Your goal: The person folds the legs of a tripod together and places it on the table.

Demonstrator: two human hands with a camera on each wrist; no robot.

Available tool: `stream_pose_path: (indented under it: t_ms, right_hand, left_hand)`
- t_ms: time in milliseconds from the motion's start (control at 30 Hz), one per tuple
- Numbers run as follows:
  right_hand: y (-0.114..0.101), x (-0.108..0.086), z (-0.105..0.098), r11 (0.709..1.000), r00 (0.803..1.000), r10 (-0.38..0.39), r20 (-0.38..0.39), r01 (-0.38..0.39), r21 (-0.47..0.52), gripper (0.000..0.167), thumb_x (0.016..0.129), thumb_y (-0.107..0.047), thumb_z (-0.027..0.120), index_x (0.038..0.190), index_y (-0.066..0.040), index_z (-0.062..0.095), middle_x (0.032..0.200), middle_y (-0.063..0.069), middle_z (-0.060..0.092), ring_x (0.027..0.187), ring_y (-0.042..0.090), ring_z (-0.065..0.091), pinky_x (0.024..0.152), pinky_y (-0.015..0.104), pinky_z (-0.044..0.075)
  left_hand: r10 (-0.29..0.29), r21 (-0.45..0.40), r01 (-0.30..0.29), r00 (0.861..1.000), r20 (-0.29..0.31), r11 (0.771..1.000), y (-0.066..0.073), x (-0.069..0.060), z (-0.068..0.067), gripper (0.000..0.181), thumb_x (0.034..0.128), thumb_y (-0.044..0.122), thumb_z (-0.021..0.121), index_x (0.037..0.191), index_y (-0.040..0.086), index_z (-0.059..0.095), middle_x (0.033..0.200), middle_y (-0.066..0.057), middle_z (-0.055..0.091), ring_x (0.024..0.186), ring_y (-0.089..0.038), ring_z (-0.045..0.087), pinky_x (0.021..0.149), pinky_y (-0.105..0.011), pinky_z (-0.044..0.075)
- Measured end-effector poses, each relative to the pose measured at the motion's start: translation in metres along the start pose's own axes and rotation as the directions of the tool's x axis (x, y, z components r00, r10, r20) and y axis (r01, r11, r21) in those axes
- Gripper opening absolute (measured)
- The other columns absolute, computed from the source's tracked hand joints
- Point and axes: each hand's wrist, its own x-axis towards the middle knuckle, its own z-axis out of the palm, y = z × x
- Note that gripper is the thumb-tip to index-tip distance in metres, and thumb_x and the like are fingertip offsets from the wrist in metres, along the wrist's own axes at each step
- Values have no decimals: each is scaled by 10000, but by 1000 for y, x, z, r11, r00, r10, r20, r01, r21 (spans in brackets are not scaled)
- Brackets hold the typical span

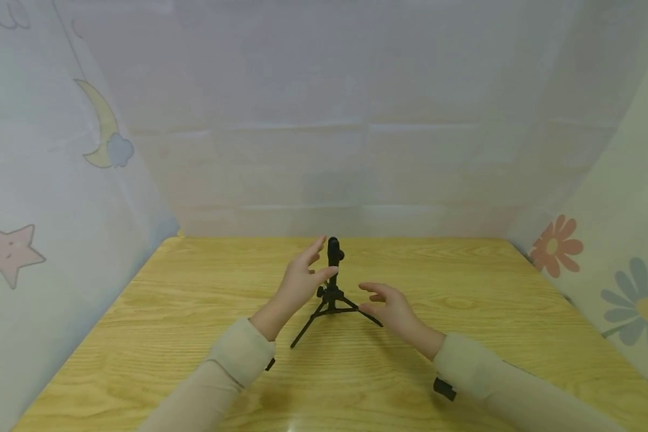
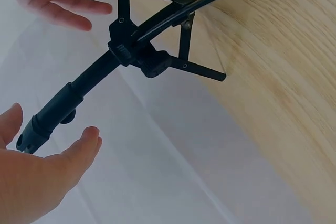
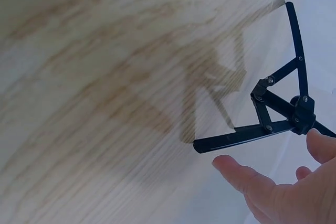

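Observation:
A small black tripod [image 1: 333,282] stands upright on the wooden table, its legs spread and its short column pointing up. My left hand [image 1: 300,277] is beside the upper column, fingers extended and thumb apart from them. In the left wrist view, a gap shows between that hand [image 2: 42,179] and the tripod's column [image 2: 55,111]. Lower down, my right hand [image 1: 391,309] is near the right leg, with fingers loosely extended. The right wrist view shows this hand [image 3: 283,190] just beside a tripod leg [image 3: 241,137], holding nothing.
The wood-grain table [image 1: 194,336] reaches back to a pale hanging cloth [image 1: 324,168]. Cloth walls stand at both sides, with a moon [image 1: 104,123] and a star [image 1: 12,252] on the left and flowers [image 1: 558,246] on the right.

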Motion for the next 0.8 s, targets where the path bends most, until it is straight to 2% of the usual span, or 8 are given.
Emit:
stream_pose_path:
  t_ms: [267,533,667,800]
  right_hand:
    - [0,4,4,1000,1000,-19,2,19,-13,427,889,8,675,1301,54,571,1327,251,534,1138,446,546,856,455,530]
    - [1,8,10,1000,1000,7,2,-7,-17,403,880,29,677,1274,51,596,1246,231,590,1080,408,580,789,418,553]
    - [1,11,13,999,999,38,0,-38,-15,381,866,50,682,1243,49,621,1172,231,605,1026,370,599,753,399,558]
    - [0,14,16,998,1000,27,5,-27,-56,342,851,71,687,1190,46,657,1081,211,636,942,319,620,747,395,553]
  left_hand:
    - [16,-41,-17,999,-31,999,0,6,4,644,949,127,644,1519,182,349,1560,-60,299,1387,-331,333,1063,-526,349]
    - [-12,-107,8,999,-37,994,-1,9,7,627,943,130,654,1504,198,384,1548,-43,327,1386,-317,340,1025,-517,399]
    - [-19,-139,11,999,-51,990,-2,10,9,594,949,132,645,1492,170,409,1515,-81,381,1377,-324,355,1030,-525,391]
    - [-18,-156,6,997,-80,988,-4,12,12,551,949,115,642,1465,124,450,1484,-122,416,1359,-329,384,1023,-525,397]
